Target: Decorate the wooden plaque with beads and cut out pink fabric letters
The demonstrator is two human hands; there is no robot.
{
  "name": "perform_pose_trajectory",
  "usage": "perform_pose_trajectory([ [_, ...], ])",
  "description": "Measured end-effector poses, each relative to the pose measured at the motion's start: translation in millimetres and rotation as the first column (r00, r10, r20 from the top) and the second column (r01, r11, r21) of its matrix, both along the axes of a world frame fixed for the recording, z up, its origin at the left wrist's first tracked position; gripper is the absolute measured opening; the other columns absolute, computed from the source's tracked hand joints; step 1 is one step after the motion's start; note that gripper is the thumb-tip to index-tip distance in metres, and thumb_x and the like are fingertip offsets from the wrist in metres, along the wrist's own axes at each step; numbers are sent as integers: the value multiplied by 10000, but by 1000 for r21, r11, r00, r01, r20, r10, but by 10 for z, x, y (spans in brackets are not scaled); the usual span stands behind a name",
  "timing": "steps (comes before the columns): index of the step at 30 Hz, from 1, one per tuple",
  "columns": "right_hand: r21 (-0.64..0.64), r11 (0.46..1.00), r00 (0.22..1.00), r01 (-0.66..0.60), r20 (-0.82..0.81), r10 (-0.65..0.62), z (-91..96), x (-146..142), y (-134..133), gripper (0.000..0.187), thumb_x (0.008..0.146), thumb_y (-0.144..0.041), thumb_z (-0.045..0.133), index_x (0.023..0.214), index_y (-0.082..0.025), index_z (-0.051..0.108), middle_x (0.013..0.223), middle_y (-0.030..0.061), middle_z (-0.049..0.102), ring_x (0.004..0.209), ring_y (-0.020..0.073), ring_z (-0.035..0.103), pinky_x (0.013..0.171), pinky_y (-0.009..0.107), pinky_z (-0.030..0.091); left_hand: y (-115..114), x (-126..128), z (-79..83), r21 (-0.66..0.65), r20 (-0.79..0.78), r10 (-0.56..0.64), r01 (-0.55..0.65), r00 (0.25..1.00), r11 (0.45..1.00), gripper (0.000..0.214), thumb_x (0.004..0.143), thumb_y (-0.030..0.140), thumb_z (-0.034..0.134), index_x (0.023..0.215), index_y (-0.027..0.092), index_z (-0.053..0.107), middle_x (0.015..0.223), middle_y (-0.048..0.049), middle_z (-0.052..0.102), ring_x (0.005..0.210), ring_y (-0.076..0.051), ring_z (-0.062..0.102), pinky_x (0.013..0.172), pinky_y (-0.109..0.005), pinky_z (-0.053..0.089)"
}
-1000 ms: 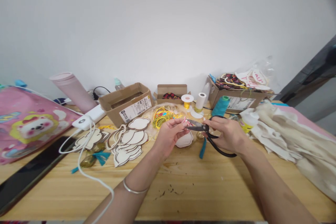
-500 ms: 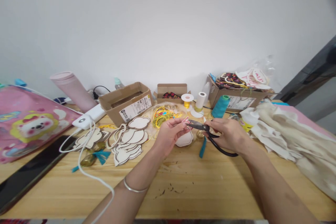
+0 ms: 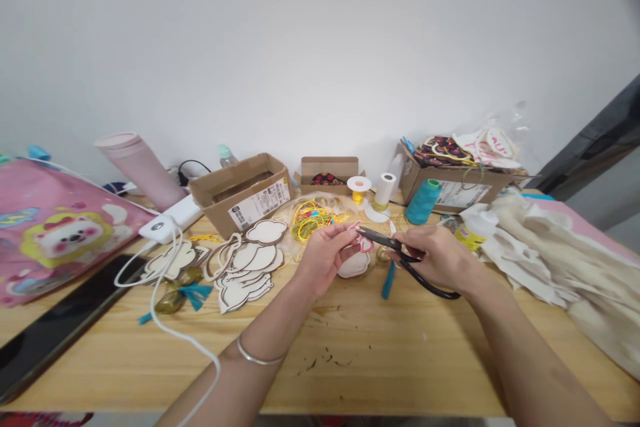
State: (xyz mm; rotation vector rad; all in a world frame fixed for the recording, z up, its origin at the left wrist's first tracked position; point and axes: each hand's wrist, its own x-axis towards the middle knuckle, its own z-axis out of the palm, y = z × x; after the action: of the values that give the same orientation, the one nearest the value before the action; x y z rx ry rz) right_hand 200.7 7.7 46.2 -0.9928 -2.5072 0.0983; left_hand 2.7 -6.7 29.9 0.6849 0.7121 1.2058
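Observation:
Between the thumb and fingers of my left hand (image 3: 325, 255) is a small pink-and-white cutout (image 3: 367, 244), partly hidden by the fingers. My right hand (image 3: 435, 253) grips black-handled scissors (image 3: 383, 239), whose blades point left and meet the cutout's upper edge. Whether the blades are fully closed is too small to tell. Below the cutout a white cloud-shaped piece (image 3: 354, 265) lies on the wooden table (image 3: 380, 360). A teal tassel (image 3: 388, 281) rests just under the scissors.
Stacked cloud-shaped pieces (image 3: 247, 280) lie left of my left hand. Behind are an open cardboard box (image 3: 240, 193), tangled yellow cord (image 3: 315, 220), a teal thread cone (image 3: 423, 201) and a full box (image 3: 450, 183). Cream fabric (image 3: 565, 260) covers the right side. A white cable (image 3: 175, 327) crosses near my left forearm.
More of the pink-and-white cutout shows below the blades, and the scissors have turned slightly against it. Both hands stay nearly in place; the whole view has shifted a little.

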Motion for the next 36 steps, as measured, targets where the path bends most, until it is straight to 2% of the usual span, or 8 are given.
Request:
perform_pose_trajectory([
  [12,37,999,1000,8,28,-9,-12,-1,4,222,808,-258,461,680,-172,621,498,17,535,471,114,467,469,222,291,-1,9,17,-31,13,-1,1,1000,1000,97,642,179,696,700,112,656,655,-8,648,596,-64,585,645,-169,493],
  [18,7,1000,1000,12,24,-12,-15,-15,0,261,826,-279,439,664,-165,609,487,17,530,463,109,466,464,220,289,-16,7,13,-20,31,-11,12,999,1000,80,653,171,687,705,118,657,668,-2,651,607,-60,586,652,-167,494],
  [24,11,1000,999,25,47,-26,-11,-8,-3,224,805,-249,447,680,-163,613,497,19,535,458,109,466,466,217,294,-17,23,7,-24,12,19,-19,1000,1000,91,647,176,691,712,121,657,677,0,653,609,-60,586,639,-165,491],
  [32,83,995,995,48,81,-54,-56,19,8,171,774,-210,471,705,-149,615,536,29,565,481,116,483,480,221,299,-9,25,-3,-30,37,20,-19,999,999,71,680,164,662,716,107,642,653,-5,640,602,-63,585,649,-174,499],
  [36,50,997,993,66,97,-70,-54,3,-4,196,788,-227,453,720,-147,618,543,35,566,491,118,482,487,223,300,-13,22,4,-13,61,2,-1,998,1000,61,679,159,664,693,107,635,634,-1,631,589,-60,579,646,-172,500],
])
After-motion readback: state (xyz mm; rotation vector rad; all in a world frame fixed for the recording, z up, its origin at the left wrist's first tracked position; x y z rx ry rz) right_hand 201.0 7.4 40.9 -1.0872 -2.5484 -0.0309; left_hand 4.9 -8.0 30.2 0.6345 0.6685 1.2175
